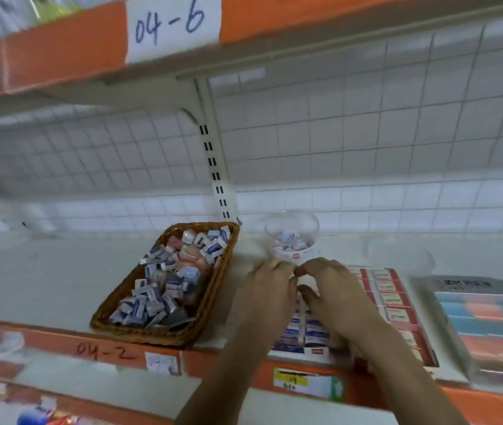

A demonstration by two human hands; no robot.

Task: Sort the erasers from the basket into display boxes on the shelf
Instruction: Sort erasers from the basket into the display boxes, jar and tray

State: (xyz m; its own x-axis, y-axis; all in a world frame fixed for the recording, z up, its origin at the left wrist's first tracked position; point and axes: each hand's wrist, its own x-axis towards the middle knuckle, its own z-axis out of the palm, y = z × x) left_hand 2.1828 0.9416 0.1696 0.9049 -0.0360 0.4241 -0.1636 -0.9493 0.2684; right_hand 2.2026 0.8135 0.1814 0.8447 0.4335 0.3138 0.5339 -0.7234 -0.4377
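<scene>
A pale shelf [60,271] with an orange front strip marked "04-2" runs across the view, backed by a white wire grid panel [366,133]. Above it sits an upper shelf carrying a paper label [170,26] reading "04-6". On the shelf left of centre lies a brown wicker basket [217,286], set at an angle and heaped with small wrapped erasers [158,289], mostly blue and white, a few pinkish. At the far right a display box [486,320] holds rows of blue and orange blocks. Just left of it a red display box [394,305] is filled with red-and-white packets, and next to that a blue-and-white display box [302,335] of erasers stands at the shelf's front edge. Both forearms reach over this last box. The left hand [267,291] and right hand [336,292] meet fingertip to fingertip, their fingers [277,266] drawn together; whether they pinch anything cannot be told. Just behind them stands a clear domed container [292,233] with a few small erasers inside.
</scene>
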